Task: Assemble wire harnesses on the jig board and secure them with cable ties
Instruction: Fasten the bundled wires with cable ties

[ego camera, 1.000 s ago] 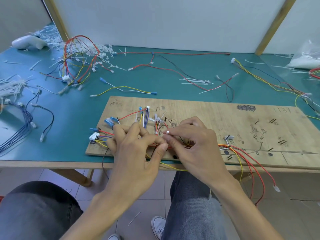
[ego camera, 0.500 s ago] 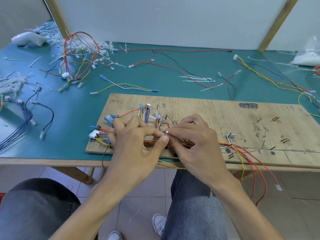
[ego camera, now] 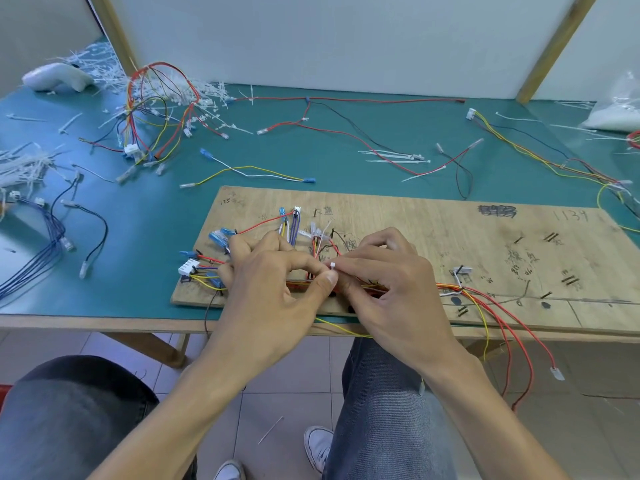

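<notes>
Pale rectangular plywood jig board (ego camera: 433, 237): matt, grain showing. Counter (ego camera: 149, 244): smooth teal mat with a faint sheen, bare wood edge. Thin red, yellow and orange wires (ego camera: 446, 287): smooth plastic insulation. Small white cable tie (ego camera: 332, 265): plastic.

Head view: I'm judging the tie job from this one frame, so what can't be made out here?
All in the head view:
- Cable tie: only its white head shows; the left hand and right hand, both pinching it, hide the strap and its tightness.
- Wire bundle: the stretch under both hands is covered.
- Jig board: right end cut by the frame edge; its handwritten marks are too small to read.
</notes>
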